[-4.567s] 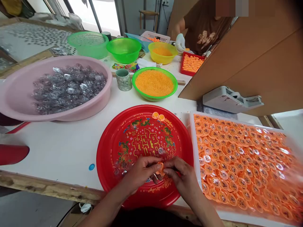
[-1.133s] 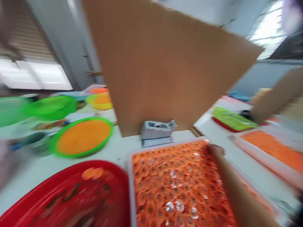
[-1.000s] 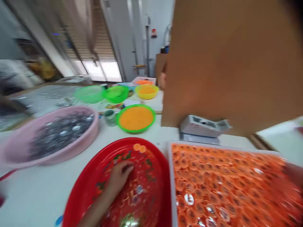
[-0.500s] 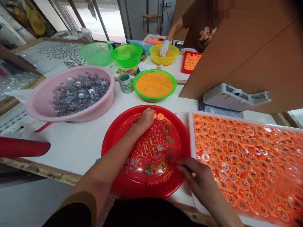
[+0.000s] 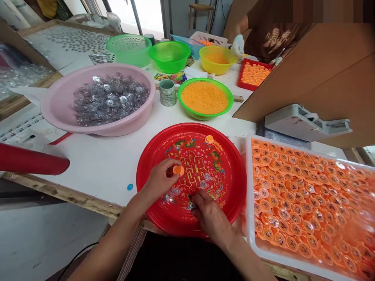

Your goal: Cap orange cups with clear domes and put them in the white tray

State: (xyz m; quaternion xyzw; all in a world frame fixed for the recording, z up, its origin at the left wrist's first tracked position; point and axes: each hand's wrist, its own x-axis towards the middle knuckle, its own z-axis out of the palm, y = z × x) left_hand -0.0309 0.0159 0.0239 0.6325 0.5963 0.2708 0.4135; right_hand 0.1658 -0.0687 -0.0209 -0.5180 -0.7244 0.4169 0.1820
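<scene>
My left hand [image 5: 161, 179] is over the left half of a round red tray [image 5: 146, 150], pinching a small orange cup-shaped piece [image 5: 178, 170] between thumb and fingers. Lower on the tray, my right hand [image 5: 211, 215] has its fingers pressed together; what they hold, if anything, I cannot make out. Small clear plastic pieces [image 5: 207, 177] lie just beyond it, and more clear pieces are to its left. Another orange piece [image 5: 209, 139] rests near the tray's far edge, beside scattered orange crumbs. Printed yellow characters and flowers cover the tray's middle.
On the right, a white bin [image 5: 249, 187] holds many orange discs. A pink basin [image 5: 52, 99] contains clear plastic pieces. Beyond the tray stand a mug [image 5: 168, 93] and a green bowl of orange granules [image 5: 205, 97]. Across the table, a co-worker's gloved hand [image 5: 238, 45] is beside a yellow bowl [image 5: 216, 70].
My left hand has drawn back from the tray's far side with an orange piece. My right hand has moved left from the tray's right edge. The co-worker's gloved hand has left the yellow bowl.
</scene>
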